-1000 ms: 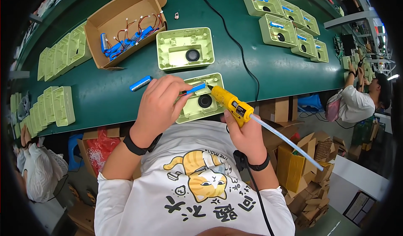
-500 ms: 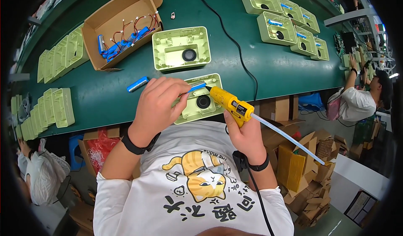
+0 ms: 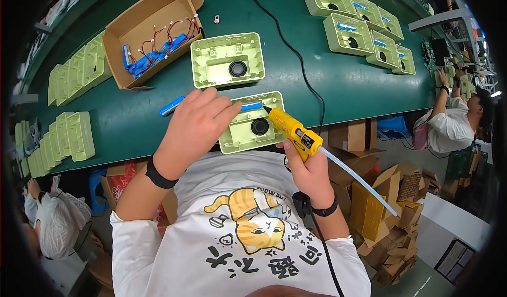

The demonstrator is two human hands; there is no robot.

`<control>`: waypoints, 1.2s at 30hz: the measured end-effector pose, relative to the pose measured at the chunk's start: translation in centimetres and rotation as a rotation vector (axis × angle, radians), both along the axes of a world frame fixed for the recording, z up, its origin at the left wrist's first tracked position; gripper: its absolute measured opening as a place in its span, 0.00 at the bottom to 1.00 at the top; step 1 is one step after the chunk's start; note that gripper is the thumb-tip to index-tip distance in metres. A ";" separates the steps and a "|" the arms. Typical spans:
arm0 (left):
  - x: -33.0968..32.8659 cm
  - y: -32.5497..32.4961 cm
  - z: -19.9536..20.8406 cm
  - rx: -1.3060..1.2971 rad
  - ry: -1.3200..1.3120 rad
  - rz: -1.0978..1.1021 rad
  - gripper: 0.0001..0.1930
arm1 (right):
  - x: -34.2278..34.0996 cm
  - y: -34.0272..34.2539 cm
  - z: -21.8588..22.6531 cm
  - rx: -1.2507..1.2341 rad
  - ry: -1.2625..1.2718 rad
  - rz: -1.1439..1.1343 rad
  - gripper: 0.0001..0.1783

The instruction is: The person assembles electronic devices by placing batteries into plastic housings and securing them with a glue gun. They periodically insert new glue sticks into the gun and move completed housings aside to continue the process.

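Note:
My left hand [image 3: 200,118] is closed, its fingertips at the left end of a blue cylindrical battery [image 3: 252,107]. That battery lies along the far side of a pale green plastic housing [image 3: 238,145], which also holds a round black speaker [image 3: 260,126]. Gripped in my right hand [image 3: 309,170] is a yellow hot glue gun [image 3: 288,123], its dark nozzle at the battery's right end. A translucent glue stick [image 3: 359,179] sticks out of the gun's back. Partly behind my left hand, a second blue battery [image 3: 171,106] rests on the table.
Just beyond sits another green housing [image 3: 198,64] with a speaker. A cardboard box [image 3: 127,27] holds several wired blue batteries. Stacked housings [image 3: 79,136] stand at left, several fitted ones [image 3: 348,33] at far right. A black cable [image 3: 296,54] crosses the green table [image 3: 364,88]. A person [image 3: 449,122] works at right.
The battery has gone from tilted in my left fingers to lying level in the housing. The housing and glue gun have shifted slightly right, the nozzle staying by the battery's end.

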State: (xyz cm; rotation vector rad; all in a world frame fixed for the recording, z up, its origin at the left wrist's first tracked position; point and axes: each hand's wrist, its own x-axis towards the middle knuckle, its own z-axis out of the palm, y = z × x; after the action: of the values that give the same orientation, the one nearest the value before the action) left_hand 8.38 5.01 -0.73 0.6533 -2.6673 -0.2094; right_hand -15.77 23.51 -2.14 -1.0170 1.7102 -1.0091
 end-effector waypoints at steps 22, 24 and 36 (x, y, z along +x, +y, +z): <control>1.3 -0.6 -0.6 0.164 0.005 -0.121 0.23 | 0.3 0.3 -0.7 -0.109 0.124 -0.007 0.14; 1.3 0.2 -0.8 0.212 0.012 -0.084 0.27 | 0.4 0.3 -0.3 -0.073 0.069 -0.025 0.15; 2.0 3.4 -1.3 0.308 0.041 0.089 0.42 | -0.5 0.0 1.0 0.045 -0.033 -0.007 0.18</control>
State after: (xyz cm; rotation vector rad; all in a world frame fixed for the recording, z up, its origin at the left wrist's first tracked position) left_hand 10.37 8.38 -2.02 0.8488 -2.5820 -0.6106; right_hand -16.24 23.52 -1.12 -0.9610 1.7026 -0.9824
